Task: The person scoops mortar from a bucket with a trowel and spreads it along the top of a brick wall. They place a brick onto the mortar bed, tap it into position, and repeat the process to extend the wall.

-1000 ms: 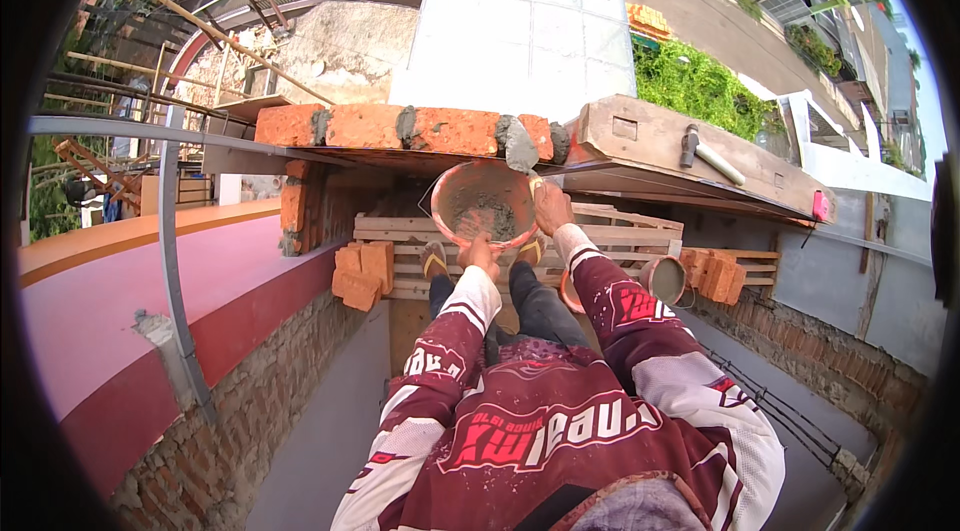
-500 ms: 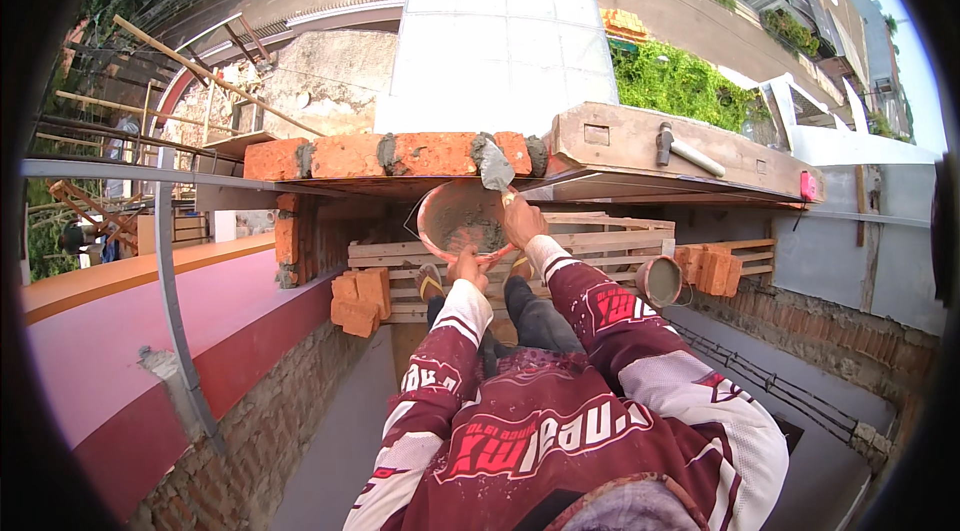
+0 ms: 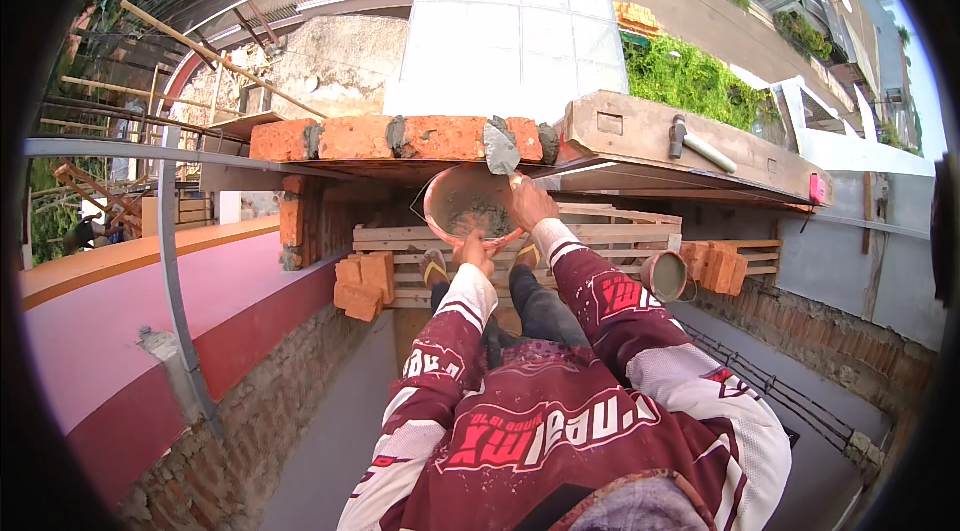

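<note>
the left hand (image 3: 474, 253) grips the near rim of the orange mortar pan (image 3: 470, 206), likely heavy with wet, sloppy mortar, just below the brick course (image 3: 400, 137), while the right hand (image 3: 528, 203) clasps the stiff trowel (image 3: 500, 148) by its handle

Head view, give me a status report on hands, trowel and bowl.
Left hand holds the orange bowl of grey mortar. Right hand holds the trowel, blade up at the brick course. Wooden level lies right of it; nothing blocking.

No pkgs, signs or screens visible; far bits too blurry, maybe.
</note>
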Demonstrator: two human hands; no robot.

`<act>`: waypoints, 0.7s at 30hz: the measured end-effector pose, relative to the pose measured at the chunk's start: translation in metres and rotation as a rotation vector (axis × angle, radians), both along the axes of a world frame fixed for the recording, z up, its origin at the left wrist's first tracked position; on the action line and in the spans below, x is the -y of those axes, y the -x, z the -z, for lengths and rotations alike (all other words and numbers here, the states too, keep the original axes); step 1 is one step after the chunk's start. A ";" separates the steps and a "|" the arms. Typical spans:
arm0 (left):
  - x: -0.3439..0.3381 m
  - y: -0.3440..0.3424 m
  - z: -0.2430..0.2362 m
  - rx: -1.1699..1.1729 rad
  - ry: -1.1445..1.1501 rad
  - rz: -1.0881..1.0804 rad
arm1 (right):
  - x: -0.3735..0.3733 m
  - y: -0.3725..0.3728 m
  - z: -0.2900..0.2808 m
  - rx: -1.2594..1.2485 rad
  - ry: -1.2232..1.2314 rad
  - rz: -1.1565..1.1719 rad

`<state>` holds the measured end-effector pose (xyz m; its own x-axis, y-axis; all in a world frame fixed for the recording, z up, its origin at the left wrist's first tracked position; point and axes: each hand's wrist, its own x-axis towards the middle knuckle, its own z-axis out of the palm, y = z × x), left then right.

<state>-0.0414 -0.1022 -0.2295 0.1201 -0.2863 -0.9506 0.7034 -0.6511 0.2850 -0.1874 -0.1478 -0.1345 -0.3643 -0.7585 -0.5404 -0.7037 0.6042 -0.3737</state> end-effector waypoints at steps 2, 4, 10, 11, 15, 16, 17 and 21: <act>0.001 0.000 -0.007 0.024 0.001 -0.002 | -0.010 0.006 0.000 0.029 -0.043 -0.003; 0.003 0.001 -0.017 0.042 -0.010 0.004 | -0.019 0.014 -0.004 0.040 -0.073 0.013; 0.005 -0.001 -0.044 0.026 -0.002 0.054 | -0.032 0.042 0.006 0.102 0.177 0.210; 0.006 -0.002 -0.045 0.037 -0.005 0.040 | -0.030 0.042 0.013 0.192 0.160 0.249; 0.005 -0.007 -0.042 0.018 -0.018 0.096 | -0.026 0.011 0.046 0.113 0.151 0.205; 0.003 -0.010 -0.041 0.013 -0.021 0.109 | -0.021 0.000 0.051 0.124 0.244 0.180; 0.002 -0.014 -0.039 0.021 -0.020 0.121 | -0.014 -0.010 0.054 0.133 0.316 0.183; -0.006 -0.030 -0.032 -0.006 -0.005 0.175 | 0.015 -0.021 0.044 0.131 0.231 0.170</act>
